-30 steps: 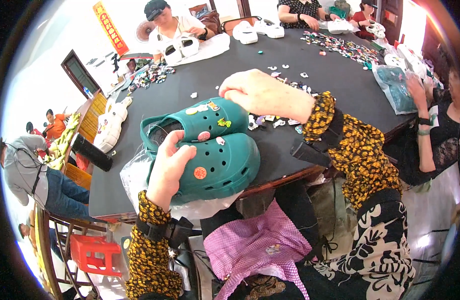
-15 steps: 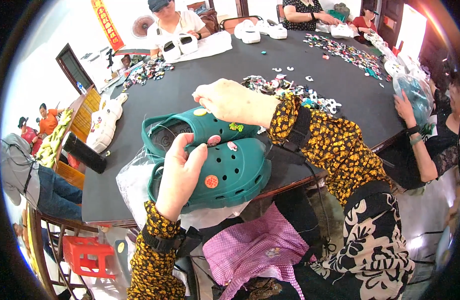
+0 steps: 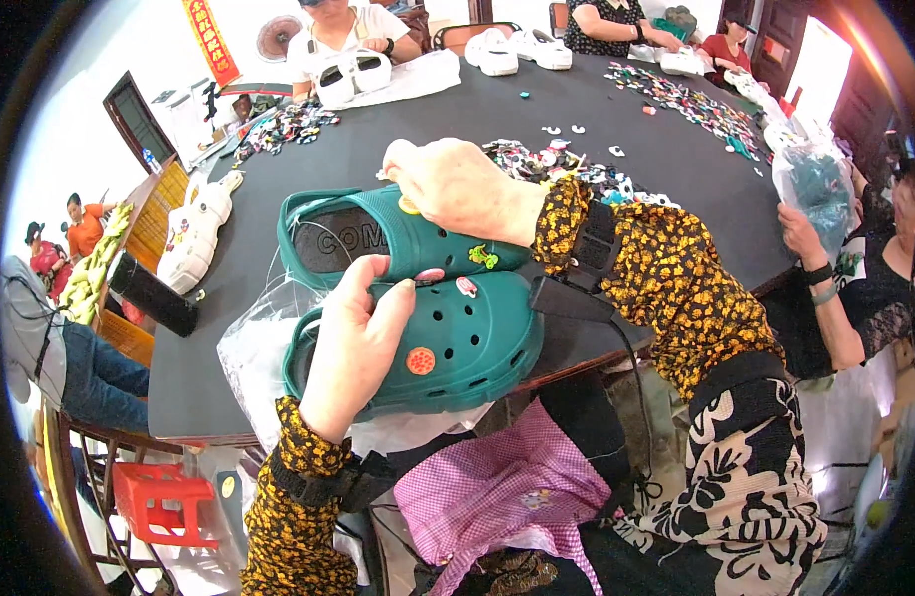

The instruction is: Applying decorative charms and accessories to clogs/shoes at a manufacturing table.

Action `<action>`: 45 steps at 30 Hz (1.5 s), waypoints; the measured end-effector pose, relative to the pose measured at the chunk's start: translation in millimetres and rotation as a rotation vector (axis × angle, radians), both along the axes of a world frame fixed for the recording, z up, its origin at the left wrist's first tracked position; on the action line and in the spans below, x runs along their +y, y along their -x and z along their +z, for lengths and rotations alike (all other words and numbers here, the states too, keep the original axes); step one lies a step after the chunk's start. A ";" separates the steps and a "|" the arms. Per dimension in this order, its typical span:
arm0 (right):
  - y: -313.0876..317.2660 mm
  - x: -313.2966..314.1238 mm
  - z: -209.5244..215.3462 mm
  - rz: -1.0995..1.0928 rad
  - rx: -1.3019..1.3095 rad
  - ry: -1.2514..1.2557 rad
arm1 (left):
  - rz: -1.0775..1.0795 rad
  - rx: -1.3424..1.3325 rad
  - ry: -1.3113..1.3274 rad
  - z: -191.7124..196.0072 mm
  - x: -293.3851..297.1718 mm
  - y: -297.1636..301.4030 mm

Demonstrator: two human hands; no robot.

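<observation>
Two green clogs lie side by side on clear plastic, dotted with small charms. My left hand grips the near clog at its foot opening, thumb and forefinger by the rim, other fingers hidden. A pink charm sits just past those fingertips, between the shoes. Over the far clog, my right hand is closed with its fingertips curled under; whatever they hold is too small or hidden. Beneath that hand a yellow charm peeks out. A green charm and a round orange charm show on the uppers.
Beyond my right hand lies a pile of charms on the black table. White clogs and a black cylinder are at the left. Across the table a person handles a white clog; at right another person's hand holds a plastic bag.
The view has shifted slightly. My right hand sits a little higher and farther from my left hand over the far clog, showing more of its insole; my left hand keeps its place.
</observation>
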State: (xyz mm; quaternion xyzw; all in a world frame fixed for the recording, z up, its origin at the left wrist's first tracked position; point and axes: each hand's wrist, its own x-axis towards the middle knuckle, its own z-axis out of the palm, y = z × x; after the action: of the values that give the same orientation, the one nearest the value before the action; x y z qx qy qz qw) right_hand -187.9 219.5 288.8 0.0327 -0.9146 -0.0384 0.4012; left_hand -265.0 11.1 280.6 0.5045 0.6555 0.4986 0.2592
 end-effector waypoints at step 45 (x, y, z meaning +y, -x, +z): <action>-112.3 31.6 35.0 -0.099 0.048 0.911 | 0.012 -0.093 -0.002 13.5 7.6 6.6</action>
State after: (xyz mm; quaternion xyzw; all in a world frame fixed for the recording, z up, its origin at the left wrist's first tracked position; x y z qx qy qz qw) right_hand -75.7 251.1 323.7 -0.1917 -0.8291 0.3478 0.3936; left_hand -271.6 18.7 294.2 0.4773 0.6452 0.5237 0.2857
